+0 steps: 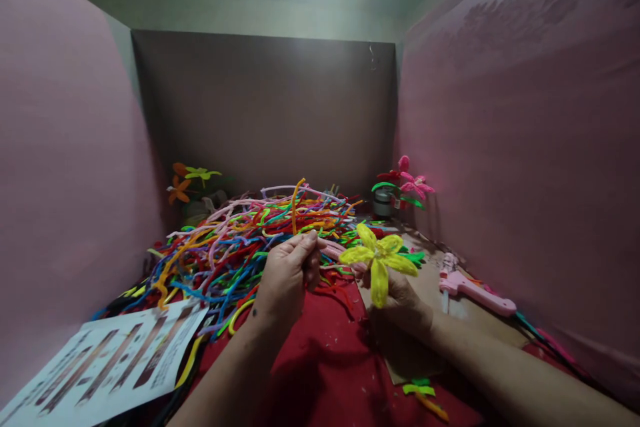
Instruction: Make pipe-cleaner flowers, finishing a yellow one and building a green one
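My right hand (404, 300) is closed behind a yellow pipe-cleaner flower (379, 257), which has several looped petals facing me. Most of that hand's fingers are hidden by the flower. Thumb and fingers of my left hand (293, 267) are pinched together around one end of some pink pipe cleaners (334, 251). These run across toward my right hand and pass out of sight behind the petals. Just beyond my left hand, an orange pipe cleaner (297, 207) stands up; whether it touches the hand is unclear.
A big heap of coloured pipe cleaners (220, 260) spreads behind and left of my hands. A pink glue gun (477, 293) lies on cardboard (480, 327) at right. Printed paper (115, 363) is front left. Pink flowers (416, 185) and orange flowers (179, 189) stand at the back.
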`<state>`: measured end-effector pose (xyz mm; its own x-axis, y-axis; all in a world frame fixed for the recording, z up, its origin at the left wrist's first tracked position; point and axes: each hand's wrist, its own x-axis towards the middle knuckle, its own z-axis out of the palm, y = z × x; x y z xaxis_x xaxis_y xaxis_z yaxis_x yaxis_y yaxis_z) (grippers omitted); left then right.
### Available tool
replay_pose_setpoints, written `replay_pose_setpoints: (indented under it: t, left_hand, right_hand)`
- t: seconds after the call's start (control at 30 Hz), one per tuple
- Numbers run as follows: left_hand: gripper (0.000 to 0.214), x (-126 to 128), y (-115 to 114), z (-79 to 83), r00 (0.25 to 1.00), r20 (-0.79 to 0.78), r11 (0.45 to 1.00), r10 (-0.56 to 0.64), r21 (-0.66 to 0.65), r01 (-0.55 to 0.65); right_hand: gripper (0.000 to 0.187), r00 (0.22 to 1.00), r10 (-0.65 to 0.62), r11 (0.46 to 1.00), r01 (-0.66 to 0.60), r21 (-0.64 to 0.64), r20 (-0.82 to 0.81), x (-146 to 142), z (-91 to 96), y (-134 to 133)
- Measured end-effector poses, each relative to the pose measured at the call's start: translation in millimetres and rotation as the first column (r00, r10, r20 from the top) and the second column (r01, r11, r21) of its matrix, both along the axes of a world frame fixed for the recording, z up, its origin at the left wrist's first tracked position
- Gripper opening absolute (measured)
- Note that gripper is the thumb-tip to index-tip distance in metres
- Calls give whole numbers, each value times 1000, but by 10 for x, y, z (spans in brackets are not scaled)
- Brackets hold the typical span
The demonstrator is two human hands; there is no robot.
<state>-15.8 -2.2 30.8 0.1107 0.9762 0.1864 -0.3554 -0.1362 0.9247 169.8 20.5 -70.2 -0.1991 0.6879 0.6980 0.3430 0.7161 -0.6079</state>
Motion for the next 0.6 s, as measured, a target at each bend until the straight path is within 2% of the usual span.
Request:
replay_pose_setpoints:
  t: [0.1, 0.27, 0.37, 0.47, 0.6]
  left_hand:
    - [23, -15, 50, -6, 1000, 20, 999, -20, -45, 21]
    - [26, -63, 40, -56, 996, 63, 993, -56, -103, 63]
    - [29, -100, -30, -41, 985, -75, 986, -154, -76, 148]
    - [31, -106, -84, -28, 934, -280, 974, -223, -16, 228]
    - [32, -80, -88, -51, 904, -331, 957, -271, 8, 290]
  right_hand:
    - [24, 999, -41, 999, 41, 21, 20, 20, -38, 2]
    - [20, 997, -80, 996, 80, 25, 0, -17, 60, -2]
    - [17, 995, -100, 995, 100, 9, -23, -37, 93, -11]
    - [15, 993, -114, 993, 114, -6, -18, -43, 92, -15]
    - [16, 990, -138, 990, 138, 35, -5, -40, 101, -19]
